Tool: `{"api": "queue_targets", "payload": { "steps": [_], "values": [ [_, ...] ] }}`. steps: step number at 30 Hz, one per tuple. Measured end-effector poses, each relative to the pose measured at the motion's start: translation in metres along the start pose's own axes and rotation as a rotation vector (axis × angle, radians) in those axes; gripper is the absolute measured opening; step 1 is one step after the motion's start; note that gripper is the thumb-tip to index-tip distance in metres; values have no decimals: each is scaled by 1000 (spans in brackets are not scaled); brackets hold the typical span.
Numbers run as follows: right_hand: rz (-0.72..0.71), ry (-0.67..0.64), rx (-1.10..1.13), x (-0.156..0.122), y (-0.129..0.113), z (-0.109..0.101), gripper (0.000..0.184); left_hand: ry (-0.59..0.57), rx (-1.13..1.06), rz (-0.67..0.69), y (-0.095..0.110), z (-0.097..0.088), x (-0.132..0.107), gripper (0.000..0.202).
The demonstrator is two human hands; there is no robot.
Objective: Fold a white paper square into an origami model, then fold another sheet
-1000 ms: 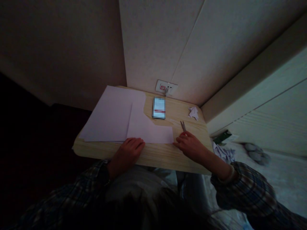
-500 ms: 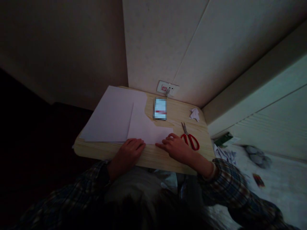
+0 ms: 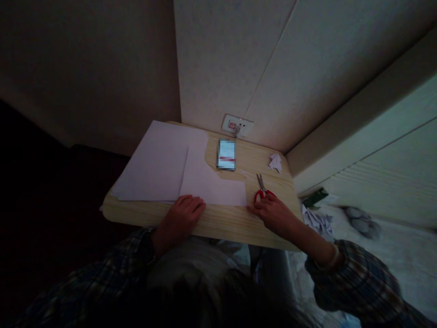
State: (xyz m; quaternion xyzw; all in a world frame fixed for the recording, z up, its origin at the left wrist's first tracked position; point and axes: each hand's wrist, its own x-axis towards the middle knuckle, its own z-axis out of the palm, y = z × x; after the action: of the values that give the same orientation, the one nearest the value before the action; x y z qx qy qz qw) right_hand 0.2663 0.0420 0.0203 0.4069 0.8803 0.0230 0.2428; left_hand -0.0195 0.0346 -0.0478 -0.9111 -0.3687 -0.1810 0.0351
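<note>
A cut white paper sheet lies on the small wooden table. My left hand rests at its near left corner, fingers flat and loosely bent, holding nothing. Red-handled scissors lie just right of the sheet, blades pointing away from me. My right hand covers the handles, its fingers curled around them. A larger stack of white sheets lies to the left, partly under the cut sheet.
A phone with a lit screen lies at the back of the table under a wall socket. A crumpled paper piece sits at the back right. Paper scraps lie on the bed to the right.
Half a second ago my right hand was on the sheet's near edge with the scissors lying free. It has moved back right onto the scissors' handles. My left hand stayed put.
</note>
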Motion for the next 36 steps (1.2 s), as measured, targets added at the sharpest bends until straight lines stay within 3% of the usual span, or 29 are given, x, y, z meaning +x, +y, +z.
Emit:
{"api": "queue_targets", "payload": {
  "steps": [5,11,16,27,36],
  "values": [
    [9,102,2,4,-8,-10,43,-1,-17,-20,1,1,2,26],
    [-217,152,8,43,-38,-32,48,9,2,-26,2,1,3,25],
    [-299,114,-9,61,-42,-38,47,33,3,-16,2,0,3,22],
    [-255,24,-48,48,-34,-45,49,0,11,-14,1,-2,2,21],
    [-160,-13,-14,17,-5,-17,59,-26,-8,-23,1,-1,1,24]
  ]
}}
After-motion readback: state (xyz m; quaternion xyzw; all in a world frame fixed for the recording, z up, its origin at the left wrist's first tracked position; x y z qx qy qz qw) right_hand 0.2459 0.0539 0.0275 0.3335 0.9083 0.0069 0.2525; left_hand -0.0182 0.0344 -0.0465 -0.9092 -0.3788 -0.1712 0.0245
